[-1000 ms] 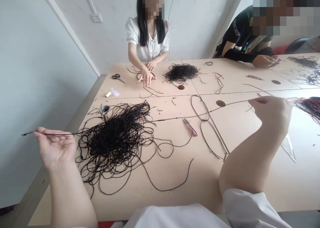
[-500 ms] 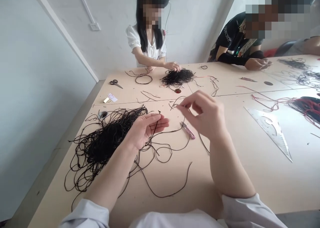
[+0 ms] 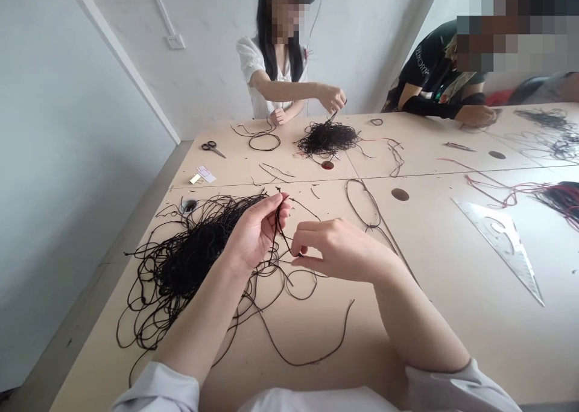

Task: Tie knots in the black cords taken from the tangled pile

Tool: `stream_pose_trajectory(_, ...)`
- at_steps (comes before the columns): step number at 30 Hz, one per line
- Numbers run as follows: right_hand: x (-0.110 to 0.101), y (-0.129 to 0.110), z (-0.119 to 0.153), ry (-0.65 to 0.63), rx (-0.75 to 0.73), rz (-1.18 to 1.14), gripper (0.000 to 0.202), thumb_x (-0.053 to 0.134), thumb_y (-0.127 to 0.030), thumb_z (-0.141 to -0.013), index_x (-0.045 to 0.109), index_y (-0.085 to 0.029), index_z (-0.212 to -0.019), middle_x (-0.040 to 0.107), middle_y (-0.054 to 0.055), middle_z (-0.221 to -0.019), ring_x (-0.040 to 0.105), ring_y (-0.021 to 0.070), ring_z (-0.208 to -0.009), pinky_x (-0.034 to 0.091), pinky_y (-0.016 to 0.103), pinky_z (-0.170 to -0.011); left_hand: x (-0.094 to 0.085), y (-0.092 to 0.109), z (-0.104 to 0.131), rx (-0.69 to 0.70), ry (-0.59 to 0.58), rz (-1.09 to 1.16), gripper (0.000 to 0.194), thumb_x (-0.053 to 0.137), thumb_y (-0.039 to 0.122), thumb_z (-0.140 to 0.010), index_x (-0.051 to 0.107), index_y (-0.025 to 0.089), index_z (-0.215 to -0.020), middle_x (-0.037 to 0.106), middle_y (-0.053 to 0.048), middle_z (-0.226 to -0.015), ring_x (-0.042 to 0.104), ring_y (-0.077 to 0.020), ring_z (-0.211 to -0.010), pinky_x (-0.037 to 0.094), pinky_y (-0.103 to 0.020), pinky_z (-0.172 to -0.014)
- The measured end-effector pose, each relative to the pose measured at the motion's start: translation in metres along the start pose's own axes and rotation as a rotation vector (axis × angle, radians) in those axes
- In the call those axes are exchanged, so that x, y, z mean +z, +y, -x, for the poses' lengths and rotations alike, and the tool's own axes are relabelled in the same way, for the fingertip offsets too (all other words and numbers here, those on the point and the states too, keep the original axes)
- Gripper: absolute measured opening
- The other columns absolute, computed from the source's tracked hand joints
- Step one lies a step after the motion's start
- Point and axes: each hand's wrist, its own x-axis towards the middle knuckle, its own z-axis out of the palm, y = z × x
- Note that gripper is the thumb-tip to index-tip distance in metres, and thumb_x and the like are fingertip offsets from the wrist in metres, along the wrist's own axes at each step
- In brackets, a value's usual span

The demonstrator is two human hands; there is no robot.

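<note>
Black cord (image 3: 276, 226) hangs from my left hand (image 3: 257, 228), pinched between thumb and forefinger, with a short end sticking up above the fingertips. Lower and to the right, my right hand (image 3: 337, 249) pinches a strand of the same cord near a small dark knot. The two hands are a short way apart, with cord running between them. Left of my left hand lies a large tangled pile of black cords (image 3: 192, 261), and loose strands curl across the table beneath both hands.
On the table (image 3: 316, 388) are scissors (image 3: 212, 148), small cards (image 3: 205, 174), a cord loop (image 3: 363, 204), a clear set square (image 3: 502, 243) and red cords (image 3: 502, 192). Across it, a person's hand (image 3: 332, 98) lifts strands from another black pile (image 3: 328, 137); another person sits at the right.
My right hand has come down and left, onto the cord below my left hand. The pink-handled cutter is no longer visible. The person opposite has raised a hand with strands.
</note>
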Motion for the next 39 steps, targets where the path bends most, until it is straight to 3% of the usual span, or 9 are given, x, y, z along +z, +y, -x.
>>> stream_pose_trajectory(3,-0.016,0.004,0.008,0.125,0.022,-0.298,0.019,0.068,-0.028,-0.084,0.064,-0.017,-0.069,0.059,-0.001,-0.064,0.044,0.0078,-0.054,0.033,0.024,-0.050,-0.001,0.005,0.003,-0.011,-0.035,-0.056,0.012,0.067,0.018,-0.080,0.069,0.007,-0.080,0.061,-0.002,-0.069,0.054,-0.0031,-0.054,0.045,-0.011,-0.050)
stream_pose_trajectory(7,-0.034,0.016,0.016,0.737,0.202,-0.595,0.032,0.057,-0.038,-0.092,0.067,-0.018,-0.070,0.053,0.000,-0.058,0.034,0.0071,-0.045,0.025,0.025,-0.042,0.003,0.009,0.010,-0.009,-0.135,-0.193,0.011,0.067,0.019,-0.076,0.065,0.009,-0.072,0.055,0.000,-0.060,0.038,-0.0011,-0.046,0.032,-0.012,-0.043)
stream_pose_trajectory(9,-0.036,0.019,0.016,0.857,0.261,-0.590,0.027,0.057,-0.038,-0.092,0.071,-0.019,-0.078,0.056,0.000,-0.063,0.032,0.0066,-0.045,0.024,0.025,-0.042,0.005,0.010,0.016,-0.018,-0.181,-0.268,0.012,0.065,0.020,-0.077,0.064,0.010,-0.070,0.051,0.002,-0.055,0.032,-0.0012,-0.044,0.025,-0.013,-0.042)
stream_pose_trajectory(11,-0.034,0.017,0.014,0.757,0.256,-0.523,0.019,0.061,-0.035,-0.090,0.073,-0.021,-0.090,0.061,0.001,-0.071,0.033,0.0062,-0.046,0.026,0.025,-0.042,0.007,0.009,0.021,-0.014,-0.227,-0.341,0.011,0.063,0.021,-0.078,0.064,0.012,-0.072,0.049,0.003,-0.054,0.027,-0.0017,-0.043,0.020,-0.015,-0.041)
stream_pose_trajectory(14,-0.026,0.010,0.009,0.552,0.151,-0.415,0.019,0.060,-0.028,-0.090,0.072,-0.021,-0.103,0.066,0.003,-0.084,0.039,0.0064,-0.050,0.032,0.025,-0.045,0.009,0.008,0.030,0.041,-0.271,-0.451,0.008,0.063,0.023,-0.080,0.067,0.017,-0.078,0.057,0.001,-0.064,0.027,-0.0033,-0.044,0.016,-0.019,-0.041)
stream_pose_trajectory(18,-0.017,0.004,0.005,0.453,0.019,-0.346,0.019,0.061,-0.021,-0.089,0.071,-0.020,-0.105,0.067,0.003,-0.089,0.045,0.0066,-0.054,0.037,0.024,-0.048,0.010,0.008,0.039,0.160,-0.268,-0.631,0.014,0.062,0.031,-0.084,0.069,0.019,-0.081,0.058,0.000,-0.066,0.029,-0.0060,-0.046,0.018,-0.023,-0.042)
stream_pose_trajectory(25,-0.013,0.005,0.005,0.471,-0.096,-0.242,0.018,0.062,-0.012,-0.085,0.071,-0.019,-0.099,0.067,0.002,-0.085,0.046,0.0060,-0.054,0.035,0.022,-0.044,0.016,0.012,0.044,0.218,-0.279,-0.792,0.019,0.059,0.031,-0.089,0.070,0.018,-0.082,0.039,0.004,-0.054,0.027,-0.0074,-0.048,0.020,-0.026,-0.046)
stream_pose_trajectory(35,-0.012,0.004,0.005,0.523,-0.182,0.016,0.014,0.058,-0.012,-0.088,0.066,-0.021,-0.094,0.068,0.001,-0.085,0.047,0.0056,-0.052,0.038,0.022,-0.046,0.014,0.011,0.043,0.193,-0.246,-0.824,0.021,0.060,0.035,-0.088,0.068,0.018,-0.080,0.034,0.004,-0.053,0.024,-0.0078,-0.047,0.015,-0.026,-0.044)
stream_pose_trajectory(39,-0.010,0.004,0.004,0.538,-0.175,0.160,0.011,0.058,-0.011,-0.086,0.063,-0.020,-0.090,0.067,0.000,-0.082,0.049,0.0053,-0.052,0.035,0.021,-0.044,0.014,0.010,0.042,0.201,-0.235,-0.793,0.022,0.061,0.036,-0.087,0.068,0.018,-0.078,0.040,0.003,-0.056,0.027,-0.0075,-0.048,0.016,-0.026,-0.044)
